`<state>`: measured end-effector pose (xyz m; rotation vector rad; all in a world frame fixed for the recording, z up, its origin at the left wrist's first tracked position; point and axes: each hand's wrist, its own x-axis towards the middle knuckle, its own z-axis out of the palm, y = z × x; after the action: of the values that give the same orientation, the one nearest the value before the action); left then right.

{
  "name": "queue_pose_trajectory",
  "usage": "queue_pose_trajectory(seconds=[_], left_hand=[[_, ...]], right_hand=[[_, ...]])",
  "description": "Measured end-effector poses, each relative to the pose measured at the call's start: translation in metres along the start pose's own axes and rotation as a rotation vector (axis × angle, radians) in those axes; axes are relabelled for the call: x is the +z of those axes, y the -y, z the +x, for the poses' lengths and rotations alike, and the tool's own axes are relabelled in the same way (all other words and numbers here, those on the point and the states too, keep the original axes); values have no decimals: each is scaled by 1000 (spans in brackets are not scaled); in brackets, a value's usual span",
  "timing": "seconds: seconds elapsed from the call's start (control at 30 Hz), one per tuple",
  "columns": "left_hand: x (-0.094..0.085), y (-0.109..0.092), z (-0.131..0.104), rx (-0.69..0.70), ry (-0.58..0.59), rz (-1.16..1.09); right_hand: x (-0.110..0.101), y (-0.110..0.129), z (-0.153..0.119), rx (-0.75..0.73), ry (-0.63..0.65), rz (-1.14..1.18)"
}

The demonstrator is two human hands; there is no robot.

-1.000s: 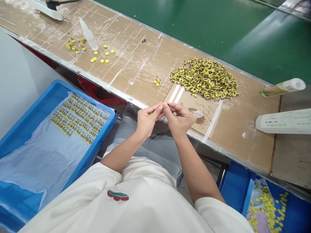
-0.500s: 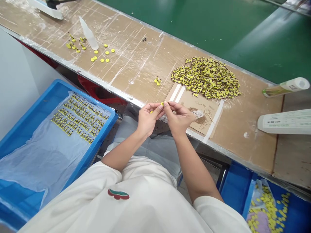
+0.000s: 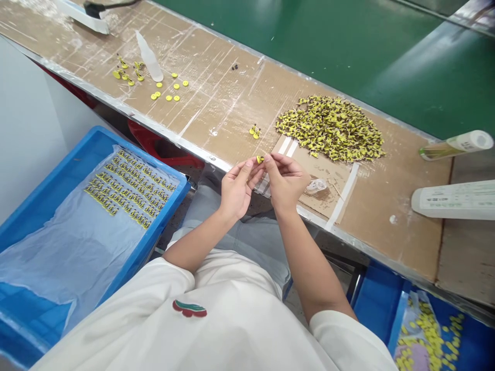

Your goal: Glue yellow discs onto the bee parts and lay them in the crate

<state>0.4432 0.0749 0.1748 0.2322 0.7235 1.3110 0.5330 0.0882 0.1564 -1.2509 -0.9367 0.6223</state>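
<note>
Between the fingertips of my two hands is a small yellow figure with a dark part and a yellow round base (image 3: 259,159). My left hand (image 3: 236,191) pinches it from the left, at the base. My right hand (image 3: 286,181) is closed on its other side, thumb and forefinger at the dark end. Just beyond my hands, a couple of similar yellow-and-dark figures (image 3: 254,132) stand on the cardboard-covered bench (image 3: 216,113). A large heap of small yellow-and-dark pieces (image 3: 332,126) lies behind my right hand.
Loose yellow discs (image 3: 169,98), several finished-looking figures (image 3: 124,72) and a white nozzle bottle (image 3: 150,56) occupy the bench's left. At left, a blue tray (image 3: 170,203) holds rows of figures. Bottles (image 3: 456,198) lie at right; a lower-right blue bin (image 3: 400,317) contains yellow discs.
The figure between my fingers has turned so that its base and dark end now show. My hands have parted slightly, and the whole view has shifted a little.
</note>
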Motion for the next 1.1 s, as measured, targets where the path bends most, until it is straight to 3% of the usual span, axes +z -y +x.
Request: queue_pose_trajectory(seconds=[0.17,0.33,0.47,0.6,0.9,1.0,1.1], left_hand=[[0,-13,2,-99,2,-118],[-3,-22,4,-175,-26,-186],[-7,-26,6,-169,-31,-226],[-13,-29,9,-122,21,-157],[-16,-31,10,-107,63,-55],[-15,-32,10,-129,66,-70],[-16,-33,10,-145,56,-92]], right_hand=[[4,-1,23,-96,-12,-100],[6,-13,54,-239,94,-436],[9,-28,68,-334,184,-762],[10,-36,67,-353,220,-907],[9,-32,65,-353,201,-961],[5,-15,49,-424,175,-830],[-3,3,18,-480,297,-635]])
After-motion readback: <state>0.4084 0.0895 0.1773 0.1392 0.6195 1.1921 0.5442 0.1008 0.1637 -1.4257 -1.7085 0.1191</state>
